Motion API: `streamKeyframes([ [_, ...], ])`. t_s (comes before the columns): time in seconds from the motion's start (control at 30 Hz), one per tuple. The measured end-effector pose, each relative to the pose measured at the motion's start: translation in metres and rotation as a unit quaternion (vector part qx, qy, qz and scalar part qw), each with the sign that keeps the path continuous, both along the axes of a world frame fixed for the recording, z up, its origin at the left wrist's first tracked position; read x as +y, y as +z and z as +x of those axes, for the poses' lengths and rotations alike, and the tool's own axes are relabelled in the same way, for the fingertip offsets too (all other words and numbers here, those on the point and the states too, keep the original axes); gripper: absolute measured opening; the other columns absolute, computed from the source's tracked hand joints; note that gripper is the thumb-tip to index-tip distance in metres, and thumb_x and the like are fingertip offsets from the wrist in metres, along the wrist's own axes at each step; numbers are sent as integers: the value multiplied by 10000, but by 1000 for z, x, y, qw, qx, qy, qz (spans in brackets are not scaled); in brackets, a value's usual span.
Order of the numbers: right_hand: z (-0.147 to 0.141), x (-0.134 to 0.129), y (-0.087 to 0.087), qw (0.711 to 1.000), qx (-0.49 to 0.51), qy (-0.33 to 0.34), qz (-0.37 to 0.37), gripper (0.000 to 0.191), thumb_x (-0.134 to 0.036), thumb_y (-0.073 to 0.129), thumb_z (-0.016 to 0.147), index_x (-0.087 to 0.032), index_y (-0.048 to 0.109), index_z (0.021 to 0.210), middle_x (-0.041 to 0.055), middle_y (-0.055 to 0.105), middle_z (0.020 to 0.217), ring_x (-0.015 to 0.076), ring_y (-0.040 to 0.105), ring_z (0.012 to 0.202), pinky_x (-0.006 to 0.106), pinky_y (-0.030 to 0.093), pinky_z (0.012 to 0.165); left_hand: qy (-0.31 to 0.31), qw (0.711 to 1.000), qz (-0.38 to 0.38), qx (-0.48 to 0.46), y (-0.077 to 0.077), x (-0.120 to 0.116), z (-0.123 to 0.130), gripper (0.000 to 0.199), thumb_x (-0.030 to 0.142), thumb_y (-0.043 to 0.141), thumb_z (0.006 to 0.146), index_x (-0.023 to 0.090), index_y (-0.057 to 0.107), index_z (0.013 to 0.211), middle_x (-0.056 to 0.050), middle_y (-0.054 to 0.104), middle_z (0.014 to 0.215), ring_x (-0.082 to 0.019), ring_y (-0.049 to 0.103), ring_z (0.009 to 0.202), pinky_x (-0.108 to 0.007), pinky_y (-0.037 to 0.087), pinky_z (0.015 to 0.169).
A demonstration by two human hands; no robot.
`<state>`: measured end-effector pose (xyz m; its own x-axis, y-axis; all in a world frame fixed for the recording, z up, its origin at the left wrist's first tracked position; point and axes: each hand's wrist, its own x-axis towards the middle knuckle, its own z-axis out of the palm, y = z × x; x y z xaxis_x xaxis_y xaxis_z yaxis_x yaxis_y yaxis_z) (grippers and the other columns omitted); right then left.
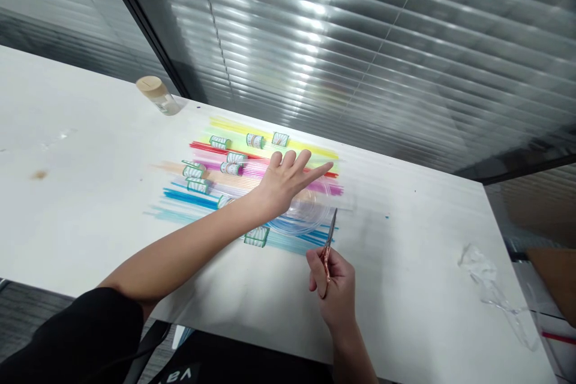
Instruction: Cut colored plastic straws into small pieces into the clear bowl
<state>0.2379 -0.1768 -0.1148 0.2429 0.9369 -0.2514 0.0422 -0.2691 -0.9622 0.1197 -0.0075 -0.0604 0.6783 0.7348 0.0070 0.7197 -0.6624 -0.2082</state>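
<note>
My left hand (285, 185) lies palm down over bundles of coloured thin plastic strands, its fingers apart and one stretched out to the right. Its palm and whatever is beneath it are hidden. Partly under it is a loose coil of clear plastic strand (310, 216). My right hand (335, 282) grips scissors (330, 237) with copper-coloured handles, the blades together and pointing away from me, their tips beside the coil's right edge. The bundles run from yellow (310, 148) and red (204, 147) through magenta (335, 189) to blue (189, 198), several with patterned paper wraps (256, 236).
A jar with a tan lid (155, 95) stands at the table's far left edge. Crumpled clear plastic (481, 267) lies on the white table (418, 300) at right. Glass with blinds (288, 42) rises behind the table's far edge.
</note>
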Motion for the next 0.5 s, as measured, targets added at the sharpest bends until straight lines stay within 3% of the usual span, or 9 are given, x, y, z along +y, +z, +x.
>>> streamKeyframes([
  [0.13, 0, 0, 0, 1000, -2, 0, -1, 351, -456, 629, 873, -184, 577, 658, -60, 466, 420, 91, 393, 385, 207, 337, 416, 11, 1000, -8, 0, 8, 0, -5, 1120, 6, 648, 630, 385, 94, 1527, -153, 362, 1370, -343, 471, 1052, -414, 340, 807],
  [0.3, 0, 0, 1, 1000, 0, -4, -2, 346, -448, 632, 873, -186, 569, 655, -65, 449, 425, 92, 408, 382, 207, 339, 414, 27, 998, -21, -52, 26, 0, -16, 1147, 161, 805, 619, 363, 125, 1520, -152, 334, 1384, -337, 422, 1074, -433, 320, 870],
  [0.4, 0, 0, 2, 1000, 1, -4, -1, 345, -442, 634, 873, -187, 559, 653, -65, 452, 433, 92, 414, 385, 207, 349, 420, 19, 995, -38, -90, 37, 0, -25, 799, 267, 790, 722, 324, 393, 1413, -139, 376, 1342, -298, 419, 1043, -423, 330, 860],
  [0.5, 0, -1, 1, 1000, 2, -2, -1, 342, -443, 633, 871, -186, 559, 657, -67, 450, 424, 90, 411, 380, 205, 347, 419, -4, 993, -50, -103, 41, -2, -33, 299, 318, 709, 829, 258, 640, 1114, -130, 438, 1247, -288, 423, 1017, -442, 336, 854],
])
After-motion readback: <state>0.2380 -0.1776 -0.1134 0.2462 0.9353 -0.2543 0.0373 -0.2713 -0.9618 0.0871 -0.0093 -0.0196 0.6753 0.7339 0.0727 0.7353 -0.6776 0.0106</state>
